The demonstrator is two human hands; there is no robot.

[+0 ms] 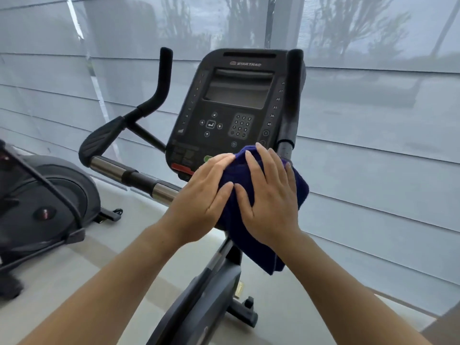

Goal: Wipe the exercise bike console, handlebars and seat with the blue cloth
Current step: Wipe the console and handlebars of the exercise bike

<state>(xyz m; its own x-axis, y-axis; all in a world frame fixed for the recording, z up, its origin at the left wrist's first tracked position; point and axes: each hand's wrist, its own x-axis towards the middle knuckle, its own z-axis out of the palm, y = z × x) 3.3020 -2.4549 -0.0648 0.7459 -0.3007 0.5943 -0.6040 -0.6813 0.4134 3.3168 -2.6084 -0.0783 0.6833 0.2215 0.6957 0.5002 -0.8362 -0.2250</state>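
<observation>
Both hands are lying flat with straight fingers on the blue cloth [251,180]; the left hand [204,197] and right hand [268,195] are pressing side by side, fingertips nearly touching; the cloth is draping over the lower edge of the console [231,108], between the handlebars [159,88], one corner hanging below the right wrist.
</observation>
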